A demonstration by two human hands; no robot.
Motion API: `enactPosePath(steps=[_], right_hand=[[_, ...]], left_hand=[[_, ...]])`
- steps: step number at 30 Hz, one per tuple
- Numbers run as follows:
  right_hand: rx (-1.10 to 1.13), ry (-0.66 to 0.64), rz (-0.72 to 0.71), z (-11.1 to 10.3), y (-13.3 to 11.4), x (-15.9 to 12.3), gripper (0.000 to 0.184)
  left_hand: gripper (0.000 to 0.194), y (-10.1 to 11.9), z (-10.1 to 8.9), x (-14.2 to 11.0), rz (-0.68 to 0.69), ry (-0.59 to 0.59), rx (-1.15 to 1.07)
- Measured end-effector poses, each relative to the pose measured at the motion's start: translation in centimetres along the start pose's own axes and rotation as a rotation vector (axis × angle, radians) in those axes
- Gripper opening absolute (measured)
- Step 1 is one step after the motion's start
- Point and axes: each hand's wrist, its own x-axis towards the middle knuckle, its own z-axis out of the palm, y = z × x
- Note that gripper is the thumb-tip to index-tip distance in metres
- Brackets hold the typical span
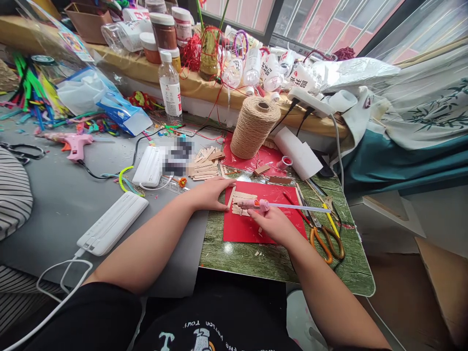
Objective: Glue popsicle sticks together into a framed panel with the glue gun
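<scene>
A red sheet of card (241,230) lies on a green wood-grain board. On it, several pale craft sticks (244,197) sit side by side as a small panel. My left hand (210,195) is at the card's left edge, with thumb and forefinger at the two ends of a single craft stick (230,199) beside the panel. My right hand (273,223) is closed around a pink glue gun (263,205), its nozzle pointing left over the panel. From its back a long clear glue stick juts to the right. The gun covers part of the panel.
Scissors (327,241) and pencils lie right of the card. Behind stand a twine spool (255,127) and a pile of craft sticks (207,165). At left are a white power bank (112,223), another pink glue gun (77,144) and a person's striped sleeve (12,195).
</scene>
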Motion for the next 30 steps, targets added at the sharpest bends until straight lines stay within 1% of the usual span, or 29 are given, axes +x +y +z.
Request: enactPosePath(steps=[4,7,16,22,30], right_hand=[[0.013,0.011,-0.025,0.1,0.0,-0.1,0.049],[0.024,0.016,-0.015,0.2,0.2,-0.4,0.049],[0.068,-0.031,-0.043,0.1,-0.1,-1.1,0.044],[0.095,-0.013,-0.068,0.2,-0.2,-1.5,0.040],[0.116,-0.047,-0.095,0.2,-0.2,-1.8,0.039]], left_hand=[[0.098,-0.2,0.1,0.0,0.004,0.000,0.002],[0.100,-0.2,0.1,0.1,0.005,0.001,0.003],[0.101,-0.5,0.4,0.2,0.005,0.008,0.015],[0.102,-0.6,0.5,0.3,-0.016,-0.008,0.006],[0.100,-0.6,0.5,0.2,-0.003,0.003,0.019]])
